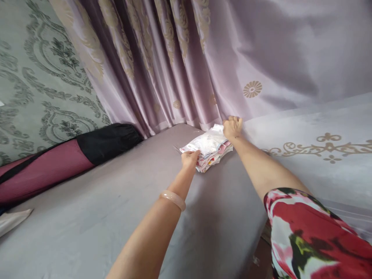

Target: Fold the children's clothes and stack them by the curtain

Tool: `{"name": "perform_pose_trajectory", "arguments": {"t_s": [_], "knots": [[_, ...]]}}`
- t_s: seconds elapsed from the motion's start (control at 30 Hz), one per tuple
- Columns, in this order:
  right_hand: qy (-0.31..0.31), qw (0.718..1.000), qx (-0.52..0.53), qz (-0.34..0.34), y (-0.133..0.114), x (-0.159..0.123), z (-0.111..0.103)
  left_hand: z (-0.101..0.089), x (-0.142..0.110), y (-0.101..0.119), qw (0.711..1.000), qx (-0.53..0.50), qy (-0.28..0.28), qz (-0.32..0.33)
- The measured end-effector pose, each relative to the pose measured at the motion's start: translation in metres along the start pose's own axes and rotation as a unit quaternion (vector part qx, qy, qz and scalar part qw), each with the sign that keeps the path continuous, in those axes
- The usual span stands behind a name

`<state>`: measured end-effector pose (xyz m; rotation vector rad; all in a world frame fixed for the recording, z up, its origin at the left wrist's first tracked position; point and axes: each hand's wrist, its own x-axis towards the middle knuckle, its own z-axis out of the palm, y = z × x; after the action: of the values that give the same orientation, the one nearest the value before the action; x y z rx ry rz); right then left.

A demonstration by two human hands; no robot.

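Note:
A small stack of folded cloths (215, 159), white and pink with coloured prints, lies on the grey bed near the curtain. On top of it is a white folded cloth (205, 142). My left hand (190, 158) pinches the near left corner of this white cloth, its fingers closed. At the far right end, my right hand (233, 127) has its fingers curled over the cloth's edge, close against the curtain. A pale bangle (173, 200) circles my left wrist. The fingertips of my right hand are partly hidden.
Purple curtains (162, 66) with gold patterns hang behind the bed (116, 209). Along the left wall lies a long pink and black bag (64, 159). A pale cloth corner (14, 221) shows at the left edge. The bed's edge drops off at lower right.

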<state>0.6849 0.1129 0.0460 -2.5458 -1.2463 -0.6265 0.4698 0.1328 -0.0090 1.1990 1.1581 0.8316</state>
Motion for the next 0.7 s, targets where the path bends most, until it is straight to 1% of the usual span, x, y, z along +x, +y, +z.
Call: {"name": "perform_pose_trajectory", "arguments": {"t_s": [0.07, 0.17, 0.23, 0.3, 0.4, 0.5, 0.53, 0.6, 0.63, 0.7], "knots": [[-0.038, 0.999, 0.031, 0.000, -0.011, -0.001, 0.001, 0.000, -0.001, 0.000, 1.000, 0.000, -0.004, -0.003], [-0.144, 0.985, 0.090, 0.016, -0.029, -0.007, 0.006, -0.002, -0.007, 0.004, 1.000, -0.007, -0.020, -0.019], [-0.207, 0.972, 0.104, 0.027, -0.037, -0.014, 0.011, -0.009, -0.012, 0.005, 0.999, -0.016, -0.042, -0.021], [-0.233, 0.967, 0.098, 0.029, -0.039, -0.019, 0.016, -0.024, -0.017, 0.003, 0.998, -0.019, -0.064, -0.017], [-0.235, 0.966, 0.100, 0.029, -0.038, -0.021, 0.016, -0.060, -0.023, -0.008, 0.997, 0.000, -0.077, -0.020], [-0.220, 0.968, 0.117, 0.024, -0.043, -0.022, 0.009, -0.107, -0.028, -0.023, 0.995, 0.029, -0.087, -0.032], [-0.207, 0.971, 0.121, 0.008, -0.047, -0.023, 0.005, -0.123, -0.029, -0.027, 0.995, 0.044, -0.083, -0.038], [-0.182, 0.974, 0.126, -0.045, -0.059, -0.030, 0.000, -0.155, -0.032, -0.034, 0.994, 0.075, -0.071, -0.032], [-0.174, 0.973, 0.128, -0.078, -0.065, -0.034, -0.001, -0.171, -0.033, -0.036, 0.993, 0.098, -0.058, -0.026], [-0.178, 0.967, 0.123, -0.134, -0.075, -0.043, 0.000, -0.203, -0.034, -0.038, 0.986, 0.164, -0.019, -0.002]]}}
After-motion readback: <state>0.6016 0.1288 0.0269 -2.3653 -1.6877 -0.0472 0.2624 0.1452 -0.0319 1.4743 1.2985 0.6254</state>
